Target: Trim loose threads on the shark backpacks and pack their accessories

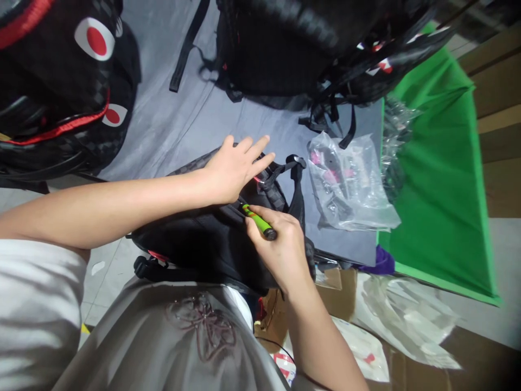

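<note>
A black backpack [195, 239] lies before me at the table's near edge, with straps and a buckle at its right end. My left hand [238, 168] rests on its upper side, fingers stretched out and spread, holding nothing. In my right hand [283, 239] is a slim green-handled tool [257, 220] with a black butt end, gripped between thumb and fingers. The tool's front end points up and left against the bag, close under my left palm. Its tip is hidden, so I cannot tell its exact kind.
More black backpacks stand at the left [61, 98] and at the back [277, 60]. A clear plastic bag [354, 184] with pink marks lies on the grey tabletop [163, 108]. A green fabric bin [443, 190] is at the right. Cardboard and plastic wrapping [407, 315] lie below.
</note>
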`<state>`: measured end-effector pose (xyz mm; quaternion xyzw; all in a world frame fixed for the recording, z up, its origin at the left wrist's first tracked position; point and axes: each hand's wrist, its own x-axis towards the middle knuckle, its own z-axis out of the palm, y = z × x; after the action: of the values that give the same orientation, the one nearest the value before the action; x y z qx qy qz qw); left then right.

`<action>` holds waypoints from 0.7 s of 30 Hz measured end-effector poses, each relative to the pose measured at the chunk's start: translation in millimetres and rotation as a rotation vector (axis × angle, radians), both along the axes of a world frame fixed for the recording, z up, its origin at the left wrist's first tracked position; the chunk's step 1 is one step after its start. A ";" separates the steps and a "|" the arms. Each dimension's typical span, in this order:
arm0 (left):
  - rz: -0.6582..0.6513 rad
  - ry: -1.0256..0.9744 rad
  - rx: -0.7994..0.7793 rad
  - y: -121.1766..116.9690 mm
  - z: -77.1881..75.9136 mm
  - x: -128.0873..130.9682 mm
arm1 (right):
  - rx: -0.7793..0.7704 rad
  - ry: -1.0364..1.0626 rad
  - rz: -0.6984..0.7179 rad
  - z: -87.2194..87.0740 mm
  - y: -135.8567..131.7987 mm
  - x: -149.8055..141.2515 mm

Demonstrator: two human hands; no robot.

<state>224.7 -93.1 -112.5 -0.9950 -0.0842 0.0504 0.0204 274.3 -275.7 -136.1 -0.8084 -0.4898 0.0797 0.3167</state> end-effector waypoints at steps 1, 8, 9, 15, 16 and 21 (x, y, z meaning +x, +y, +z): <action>0.001 0.000 -0.008 0.0 0.1 -0.1 | -0.001 -0.004 -0.007 0.7 0.1 -0.5; 0.003 0.007 -0.021 0.0 0.7 0.1 | 0.018 0.009 -0.003 -0.5 1.0 -0.7; 0.001 0.013 -0.011 0.1 0.5 0.3 | 0.022 0.020 0.002 -0.9 1.6 -0.8; 0.002 0.031 0.001 0.3 0.4 1.4 | 0.017 0.058 0.007 -0.3 4.8 -1.5; 0.005 0.032 -0.003 0.2 0.6 1.3 | 0.002 0.048 -0.001 0.3 4.8 -1.5; -0.001 0.035 0.006 -0.4 1.6 0.5 | 0.011 0.033 -0.001 1.9 3.8 -1.8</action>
<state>225.2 -93.5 -110.8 -0.9939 -0.0834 0.0675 0.0250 272.5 -271.9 -134.2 -0.8056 -0.4843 0.0902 0.3292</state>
